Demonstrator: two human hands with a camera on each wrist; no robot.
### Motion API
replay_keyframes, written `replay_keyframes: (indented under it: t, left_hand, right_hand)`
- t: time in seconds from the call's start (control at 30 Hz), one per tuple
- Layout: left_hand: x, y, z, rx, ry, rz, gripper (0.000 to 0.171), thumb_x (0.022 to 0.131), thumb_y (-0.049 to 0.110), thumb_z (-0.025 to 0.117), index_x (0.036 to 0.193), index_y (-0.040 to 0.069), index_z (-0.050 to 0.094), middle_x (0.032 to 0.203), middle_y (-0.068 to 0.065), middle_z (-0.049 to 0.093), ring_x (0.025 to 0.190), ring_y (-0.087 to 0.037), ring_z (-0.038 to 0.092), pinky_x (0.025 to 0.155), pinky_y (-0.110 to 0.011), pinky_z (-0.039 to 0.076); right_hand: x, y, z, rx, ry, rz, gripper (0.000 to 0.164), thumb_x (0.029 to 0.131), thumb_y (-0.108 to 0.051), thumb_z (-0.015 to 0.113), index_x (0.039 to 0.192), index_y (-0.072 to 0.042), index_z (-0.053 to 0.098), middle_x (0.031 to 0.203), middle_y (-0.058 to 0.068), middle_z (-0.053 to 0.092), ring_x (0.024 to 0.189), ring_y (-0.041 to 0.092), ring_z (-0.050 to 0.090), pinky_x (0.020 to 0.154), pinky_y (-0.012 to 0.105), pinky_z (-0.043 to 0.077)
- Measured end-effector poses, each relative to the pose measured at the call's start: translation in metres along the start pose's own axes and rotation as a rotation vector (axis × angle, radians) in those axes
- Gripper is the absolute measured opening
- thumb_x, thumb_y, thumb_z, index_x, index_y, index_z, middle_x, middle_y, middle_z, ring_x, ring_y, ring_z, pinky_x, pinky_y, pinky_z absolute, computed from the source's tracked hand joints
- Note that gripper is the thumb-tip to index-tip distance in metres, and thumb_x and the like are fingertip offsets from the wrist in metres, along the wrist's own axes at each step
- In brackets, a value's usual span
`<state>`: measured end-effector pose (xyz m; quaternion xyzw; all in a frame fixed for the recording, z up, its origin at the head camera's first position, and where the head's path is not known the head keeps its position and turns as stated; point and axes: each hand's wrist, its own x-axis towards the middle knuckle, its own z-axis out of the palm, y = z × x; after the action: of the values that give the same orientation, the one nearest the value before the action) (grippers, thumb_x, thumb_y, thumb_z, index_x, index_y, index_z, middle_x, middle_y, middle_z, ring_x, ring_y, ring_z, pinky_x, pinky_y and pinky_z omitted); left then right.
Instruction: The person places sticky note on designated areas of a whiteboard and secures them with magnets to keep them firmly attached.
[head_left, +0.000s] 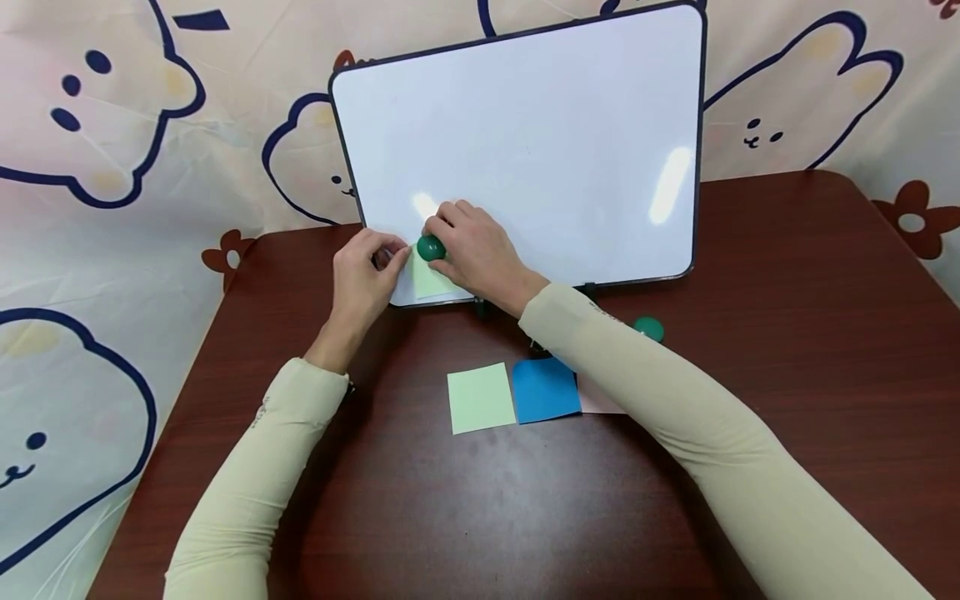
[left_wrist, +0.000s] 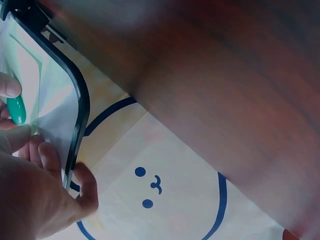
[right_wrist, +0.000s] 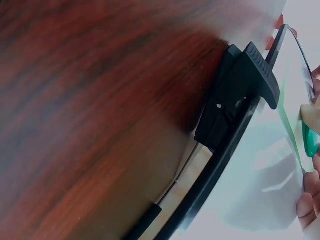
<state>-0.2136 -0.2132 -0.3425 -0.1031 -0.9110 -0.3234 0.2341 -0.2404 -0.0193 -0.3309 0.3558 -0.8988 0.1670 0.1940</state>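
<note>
A light green sticky note (head_left: 427, 282) lies against the lower left corner of a framed whiteboard (head_left: 540, 150). My right hand (head_left: 483, 258) grips a round green magnet (head_left: 431, 247) over the upper part of this note. At the note's upper left corner, my left hand (head_left: 360, 271) pinches the paper between thumb and fingertips. In the left wrist view, one finger of that hand reaches round the board's dark frame (left_wrist: 82, 107). From the right wrist, the magnet (right_wrist: 311, 141) shows between the fingers, close to the note, whose lower edge (right_wrist: 290, 122) stands off the board.
On the brown table (head_left: 450, 517) lie another light green note (head_left: 482, 398), a blue note (head_left: 546, 390) and a pink note (head_left: 598, 398) partly under my right sleeve. A second green magnet (head_left: 648, 328) sits beyond that sleeve. A black stand clip (right_wrist: 235, 95) holds the board's lower edge.
</note>
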Motion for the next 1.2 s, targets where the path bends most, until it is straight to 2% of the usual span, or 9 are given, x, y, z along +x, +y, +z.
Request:
replay_keyframes:
  t: [0.33,0.57,0.97,1.2]
  left_hand:
    - [-0.0004,0.0009,-0.0023,-0.033,0.012,0.038,0.02,0.09,0.019,0.074,0.101,0.003,0.075,0.093,-0.012,0.066,0.079,-0.021,0.055,0.071,-0.024,0.046]
    - [-0.0004,0.0016,-0.0029,-0.055,0.013,0.064,0.021,0.089,0.019,0.075,0.1,0.002,0.075,0.091,-0.013,0.066,0.078,-0.02,0.055,0.07,-0.018,0.044]
    - [-0.0022,0.0002,-0.003,-0.054,-0.004,0.028,0.02,0.089,0.02,0.075,0.101,0.003,0.075,0.092,-0.012,0.066,0.078,-0.019,0.055,0.069,-0.02,0.045]
    - [-0.0014,-0.0009,-0.002,-0.046,0.002,0.039,0.019,0.09,0.019,0.074,0.101,0.003,0.074,0.092,-0.012,0.066,0.077,-0.02,0.055,0.069,-0.018,0.043]
  right_hand:
    - [-0.0011,0.0014,-0.0016,0.005,0.001,-0.005,0.033,0.092,-0.031,0.071,0.117,-0.01,0.065,0.115,0.007,0.061,0.103,0.022,0.054,0.091,0.033,0.048]
    - [-0.0042,0.0019,-0.0036,0.027,0.0,-0.005,0.034,0.092,-0.03,0.071,0.118,-0.009,0.065,0.116,0.008,0.06,0.104,0.023,0.053,0.093,0.034,0.047]
    - [-0.0059,0.0021,0.0009,0.052,0.01,-0.01,0.034,0.093,-0.029,0.071,0.12,-0.009,0.064,0.117,0.009,0.06,0.105,0.024,0.053,0.094,0.035,0.045]
    - [-0.0073,0.0037,0.0006,0.064,0.013,-0.011,0.037,0.093,-0.029,0.071,0.123,-0.008,0.064,0.119,0.01,0.061,0.108,0.024,0.053,0.097,0.034,0.045]
